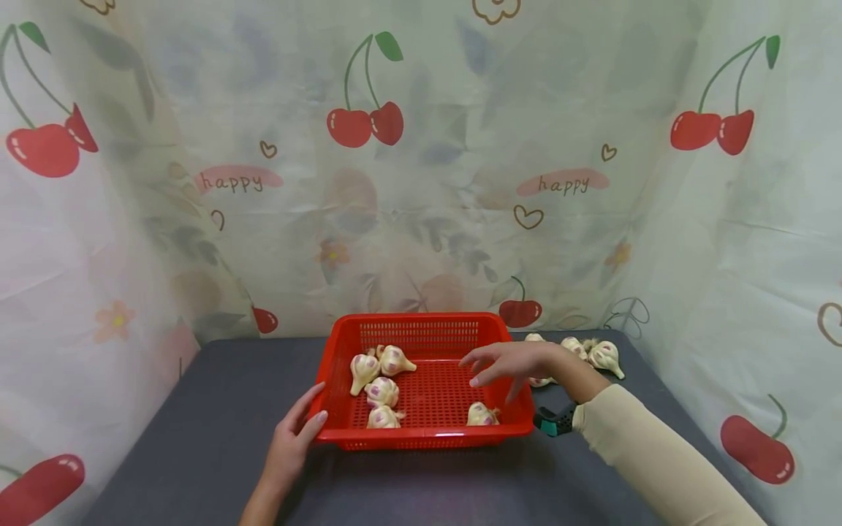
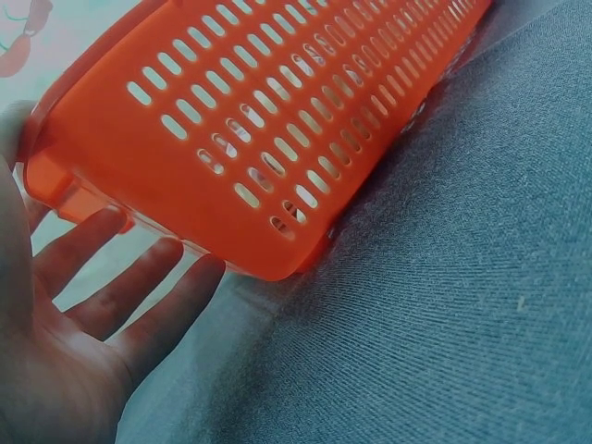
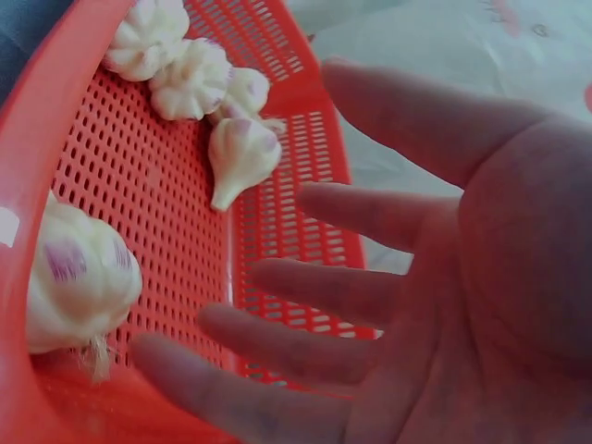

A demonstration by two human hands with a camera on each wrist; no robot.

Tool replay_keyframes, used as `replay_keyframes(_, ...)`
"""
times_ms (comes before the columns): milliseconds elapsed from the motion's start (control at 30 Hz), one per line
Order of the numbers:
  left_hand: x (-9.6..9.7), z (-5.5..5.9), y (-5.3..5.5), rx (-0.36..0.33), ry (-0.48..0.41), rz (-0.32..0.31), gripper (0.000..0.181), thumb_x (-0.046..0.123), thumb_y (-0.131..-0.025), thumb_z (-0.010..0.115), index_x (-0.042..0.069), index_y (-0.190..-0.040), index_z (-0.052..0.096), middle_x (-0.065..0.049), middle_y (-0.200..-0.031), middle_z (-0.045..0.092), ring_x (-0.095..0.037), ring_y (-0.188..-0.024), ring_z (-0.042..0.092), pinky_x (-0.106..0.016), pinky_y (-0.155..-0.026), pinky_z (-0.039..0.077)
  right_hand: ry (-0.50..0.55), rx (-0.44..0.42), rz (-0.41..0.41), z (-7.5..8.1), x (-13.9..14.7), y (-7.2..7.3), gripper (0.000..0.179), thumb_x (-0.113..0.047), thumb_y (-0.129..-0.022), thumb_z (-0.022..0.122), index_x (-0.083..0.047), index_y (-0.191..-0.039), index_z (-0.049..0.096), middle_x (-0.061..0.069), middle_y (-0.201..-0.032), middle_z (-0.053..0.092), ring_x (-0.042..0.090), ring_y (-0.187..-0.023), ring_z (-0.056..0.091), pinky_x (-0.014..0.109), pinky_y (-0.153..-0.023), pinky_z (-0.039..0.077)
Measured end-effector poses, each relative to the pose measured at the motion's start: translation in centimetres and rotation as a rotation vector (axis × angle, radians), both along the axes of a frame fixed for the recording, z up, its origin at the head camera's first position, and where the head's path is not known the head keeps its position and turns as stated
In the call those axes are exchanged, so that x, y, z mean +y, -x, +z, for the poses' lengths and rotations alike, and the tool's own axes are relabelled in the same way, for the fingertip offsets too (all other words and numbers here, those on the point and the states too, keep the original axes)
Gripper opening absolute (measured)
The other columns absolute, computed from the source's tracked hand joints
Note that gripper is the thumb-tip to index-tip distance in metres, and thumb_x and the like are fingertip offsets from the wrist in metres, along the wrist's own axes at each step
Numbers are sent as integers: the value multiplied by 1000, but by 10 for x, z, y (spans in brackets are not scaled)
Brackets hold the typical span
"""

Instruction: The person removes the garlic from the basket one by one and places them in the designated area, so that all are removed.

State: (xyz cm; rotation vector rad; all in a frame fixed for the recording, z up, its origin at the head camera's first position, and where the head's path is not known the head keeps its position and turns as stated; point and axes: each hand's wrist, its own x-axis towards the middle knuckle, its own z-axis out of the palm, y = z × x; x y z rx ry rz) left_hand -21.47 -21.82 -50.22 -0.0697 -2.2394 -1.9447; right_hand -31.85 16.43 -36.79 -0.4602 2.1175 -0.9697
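Observation:
A red plastic basket with slotted walls stands on the dark cloth. My left hand holds its near left corner, thumb at the rim; in the left wrist view the other fingers spread below the rim. Above the basket's right side hovers my right hand, palm down and nothing in it. The right wrist view shows its fingers spread apart. Inside, several garlic bulbs cluster at the left, and one garlic bulb sits at the near right.
More garlic bulbs lie on the dark cloth-covered table to the right of the basket, partly hidden behind my right hand and forearm. A cherry-print curtain hangs behind the table and along both sides. A dark band circles my right wrist.

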Motion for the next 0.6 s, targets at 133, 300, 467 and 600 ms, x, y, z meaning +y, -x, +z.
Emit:
replay_keyframes(133, 0, 1, 0, -4, -9, -6, 49, 18, -99, 58, 14, -146, 44, -17, -143, 47, -34, -115, 54, -22, -81, 51, -62, -49, 26, -3, -9, 2, 59, -31, -88, 71, -16, -141, 49, 9, -134, 50, 34, -119, 51, 50, -74, 55)
replay_keyframes(300, 0, 1, 0, 3, -21, -8, 49, 17, -99, 58, 13, -146, 45, -18, -142, 48, -33, -112, 56, -23, -80, 52, -126, -111, 52, -10, -17, 6, 67, -36, -86, 73, -14, -143, 46, 10, -132, 50, 35, -116, 52, 50, -73, 56)
replay_keyframes(467, -1, -1, 0, 20, -18, -4, 49, 15, -98, 58, 12, -145, 45, -19, -141, 48, -32, -110, 57, -23, -79, 52, -190, -161, 86, -20, -24, 10, 65, -37, -88, 71, -13, -143, 47, 9, -131, 51, 32, -110, 56, 50, -72, 55)
replay_keyframes(600, -1, -2, 1, 17, -18, -6, 49, 16, -99, 58, 12, -146, 45, -19, -142, 47, -32, -110, 57, -23, -79, 52, -232, -178, 124, -26, -28, 11, 55, -37, -89, 69, -14, -137, 53, 8, -125, 54, 32, -104, 58, 50, -75, 55)
